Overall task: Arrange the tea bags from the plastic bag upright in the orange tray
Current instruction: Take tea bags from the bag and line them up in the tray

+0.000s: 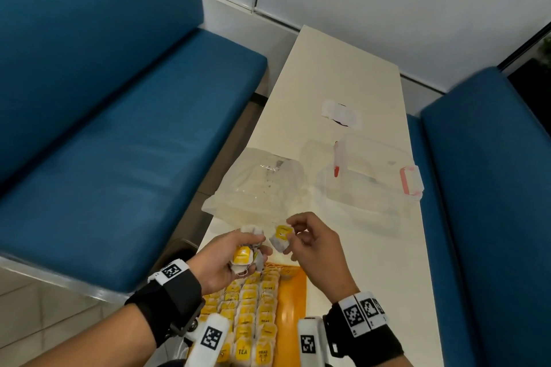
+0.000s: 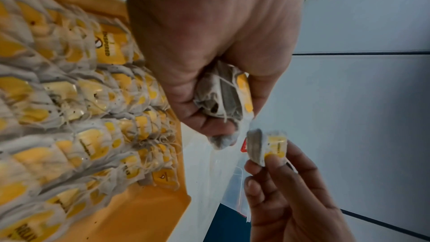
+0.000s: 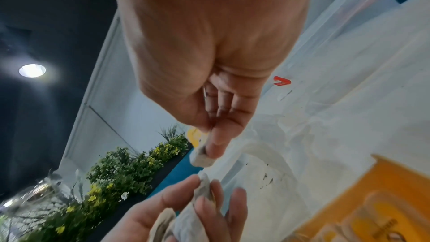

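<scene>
- While the tray [image 1: 293, 292] stands nearly full of upright rows, its right strip is bare;
- bag [image 1: 259, 185] lies beyond, seemingly emptied;
- left hand [image 1: 229, 259] clutches a bunch [image 1: 244, 256];
- right hand [image 1: 313, 244] pinches one tea bag [image 1: 281, 237]; next, I judge, stand it upright there.

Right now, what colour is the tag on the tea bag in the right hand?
Yellow. The right hand pinches one tea bag with a yellow tag; clearest in the head view.
</scene>
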